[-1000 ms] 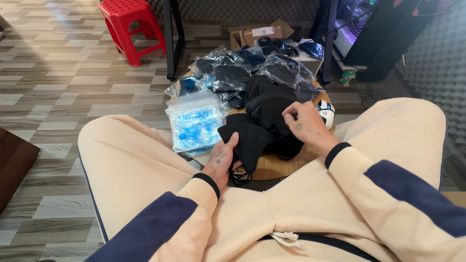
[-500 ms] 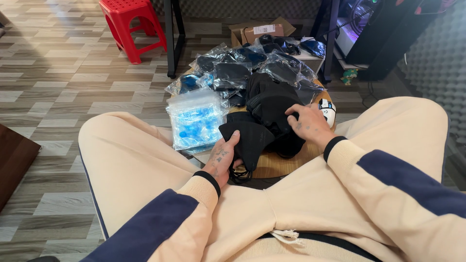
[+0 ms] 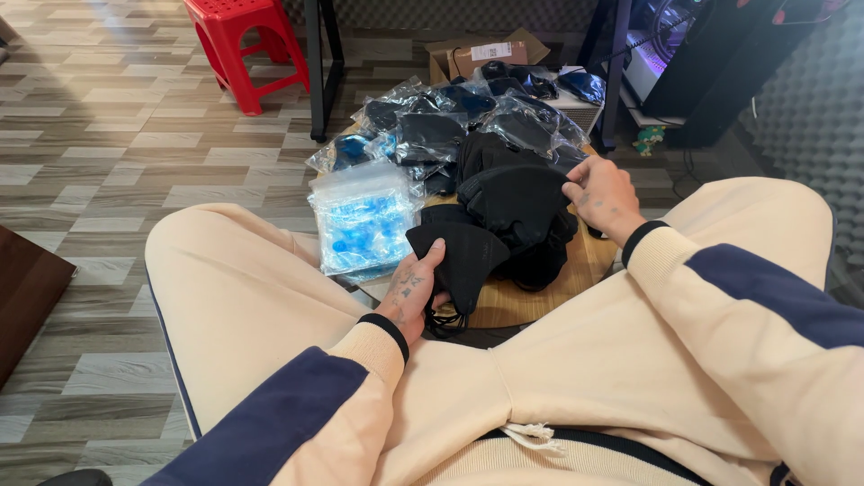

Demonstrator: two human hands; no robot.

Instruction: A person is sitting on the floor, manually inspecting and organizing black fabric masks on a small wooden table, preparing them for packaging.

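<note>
My right hand [image 3: 601, 193] is now reaching further up the pile of black masks [image 3: 515, 200], pinching one, while my left hand [image 3: 416, 290] is gripping a folded mask [image 3: 463, 256] whose loops may snag beneath it.

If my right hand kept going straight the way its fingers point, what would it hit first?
Most likely the pile of loose black masks, which the right hand already touches at its edge; beyond lie bagged masks, though depth is unclear.
</note>
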